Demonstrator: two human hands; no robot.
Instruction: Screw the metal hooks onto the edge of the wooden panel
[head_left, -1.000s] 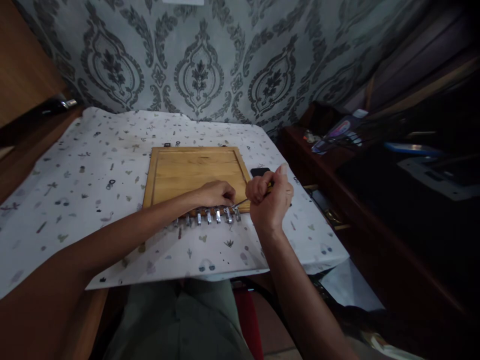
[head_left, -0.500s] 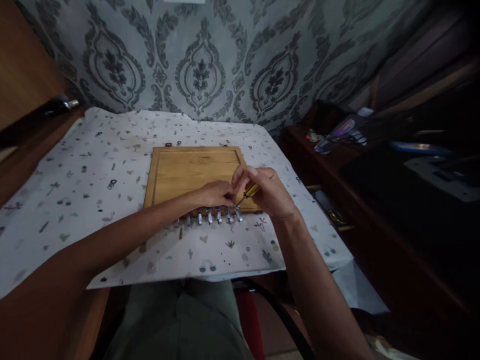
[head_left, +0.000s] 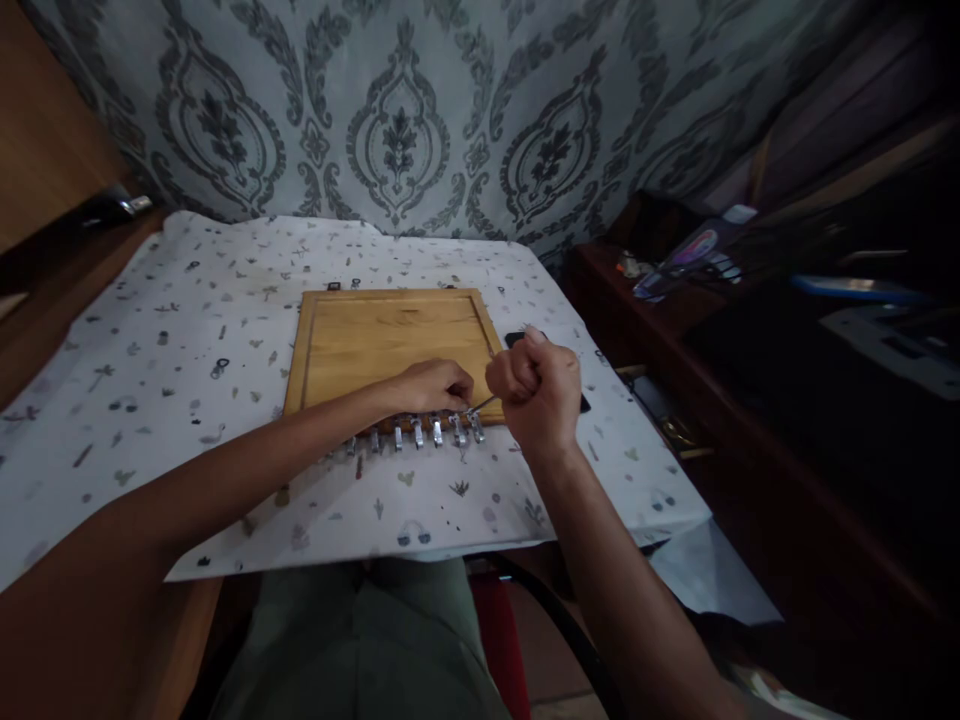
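Observation:
A wooden board (head_left: 390, 340) lies flat on a patterned white cloth (head_left: 187, 330). A row of several small metal hooks (head_left: 435, 432) sticks out from its near edge. My left hand (head_left: 433, 384) rests on the board's near edge above the hooks, fingers curled down against it. My right hand (head_left: 538, 394) is closed in a fist around a screwdriver (head_left: 481, 405). Only the thin metal shaft shows, its tip at the rightmost hook beside my left fingertips.
A small black object (head_left: 519, 340) lies on the cloth just right of the board, partly behind my right hand. A dark wooden cabinet (head_left: 750, 400) with cluttered items stands at the right. Patterned wallpaper (head_left: 397, 120) backs the table. My lap is below the table edge.
My right hand turned from an open-fingered hold showing the yellow handle back into a fist hiding it. The shaft tip stays at the rightmost hook. My left hand has not moved.

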